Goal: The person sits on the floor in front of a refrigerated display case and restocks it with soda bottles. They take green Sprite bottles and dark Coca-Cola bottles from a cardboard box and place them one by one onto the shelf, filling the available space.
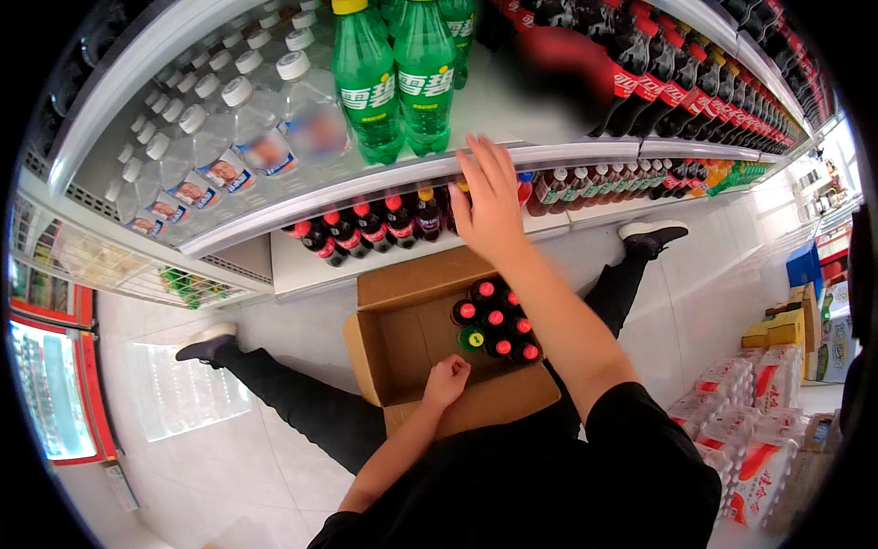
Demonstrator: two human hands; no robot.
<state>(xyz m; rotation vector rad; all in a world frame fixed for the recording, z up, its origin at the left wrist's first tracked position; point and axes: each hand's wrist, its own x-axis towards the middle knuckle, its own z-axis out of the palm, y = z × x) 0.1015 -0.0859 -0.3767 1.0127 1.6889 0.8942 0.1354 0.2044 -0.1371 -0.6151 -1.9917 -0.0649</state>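
My right hand is raised at the front edge of the upper shelf, fingers apart, with nothing seen in it. To its left stand green Sprite bottles on that shelf. My left hand is loosely curled over the near flap of an open cardboard box between my legs; whether it holds anything small is hidden. In the box's right part stand several dark bottles with red caps and one green bottle with a yellow-green cap. My right forearm partly covers the box.
Clear water bottles fill the upper shelf's left; cola bottles stand at its right. Cola and other drinks line the lower shelf. Shrink-wrapped bottle packs are stacked at the right. A red-framed cooler is at the far left.
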